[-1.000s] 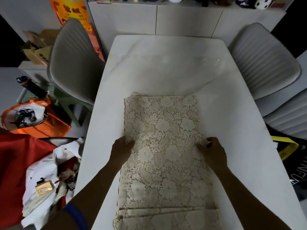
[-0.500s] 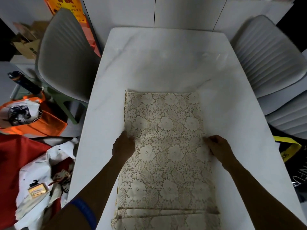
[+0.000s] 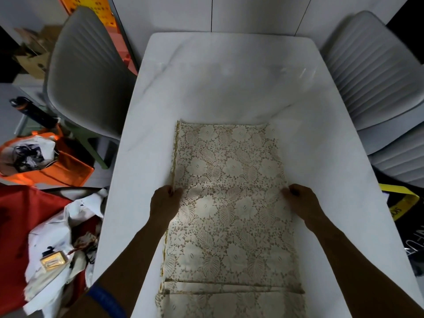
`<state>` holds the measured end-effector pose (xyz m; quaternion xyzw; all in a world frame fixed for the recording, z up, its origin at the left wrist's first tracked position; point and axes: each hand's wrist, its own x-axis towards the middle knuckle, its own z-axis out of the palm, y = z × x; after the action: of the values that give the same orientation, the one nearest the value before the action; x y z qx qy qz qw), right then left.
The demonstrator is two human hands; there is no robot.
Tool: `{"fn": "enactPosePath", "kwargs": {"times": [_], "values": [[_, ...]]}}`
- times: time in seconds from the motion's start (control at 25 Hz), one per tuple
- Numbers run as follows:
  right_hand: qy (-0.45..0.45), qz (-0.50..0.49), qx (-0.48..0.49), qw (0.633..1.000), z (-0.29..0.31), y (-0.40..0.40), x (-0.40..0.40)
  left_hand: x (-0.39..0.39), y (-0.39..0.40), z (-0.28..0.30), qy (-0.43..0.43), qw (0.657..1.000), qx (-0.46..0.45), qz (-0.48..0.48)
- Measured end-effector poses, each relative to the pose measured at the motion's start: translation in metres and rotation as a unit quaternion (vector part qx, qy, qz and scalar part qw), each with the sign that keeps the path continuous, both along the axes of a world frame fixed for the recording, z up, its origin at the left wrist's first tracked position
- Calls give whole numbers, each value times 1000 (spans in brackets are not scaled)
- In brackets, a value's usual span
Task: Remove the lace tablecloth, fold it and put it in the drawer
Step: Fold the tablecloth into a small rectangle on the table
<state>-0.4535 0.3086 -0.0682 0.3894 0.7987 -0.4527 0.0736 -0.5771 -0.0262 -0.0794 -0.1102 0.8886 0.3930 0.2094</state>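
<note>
The cream lace tablecloth (image 3: 229, 193) lies folded into a long strip on the white marble table (image 3: 229, 83), running from mid-table toward me, with a folded layer across its near end. My left hand (image 3: 164, 203) pinches the strip's left edge about halfway along, fingers curled. My right hand (image 3: 300, 200) grips the right edge opposite it, fingers also curled. No drawer shows as open; white cabinet fronts (image 3: 252, 14) stand behind the table's far end.
A grey ribbed chair (image 3: 87, 76) stands at the table's left and another (image 3: 371, 76) at its right. On the floor to the left are an orange bag (image 3: 68, 168), red cloth (image 3: 18, 214) and white clothing (image 3: 52, 244). A black and yellow bag (image 3: 403, 203) lies right.
Both hands slid outward from the top of the cloth to its left and right edges. The view tilted down, so the table sits higher in frame.
</note>
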Motion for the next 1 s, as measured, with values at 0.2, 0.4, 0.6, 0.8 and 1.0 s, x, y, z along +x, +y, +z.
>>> {"fn": "enactPosePath", "kwargs": {"times": [0.2, 0.4, 0.6, 0.8, 1.0], "values": [[-28, 12, 28, 999, -3, -1, -1, 18, -2, 17, -7, 987, 152, 58], [57, -43, 106, 992, 24, -43, 41, 127, -42, 29, 223, 941, -28, -253], [5, 319, 256, 912, 22, -111, 174, 211, -85, 23, 88, 902, -119, -405], [-96, 395, 251, 879, 19, -90, 227, 217, -113, 28, 63, 877, -227, -418], [-55, 236, -93, 966, 40, -73, 236, 230, -128, 41, -94, 945, 78, -304]]}}
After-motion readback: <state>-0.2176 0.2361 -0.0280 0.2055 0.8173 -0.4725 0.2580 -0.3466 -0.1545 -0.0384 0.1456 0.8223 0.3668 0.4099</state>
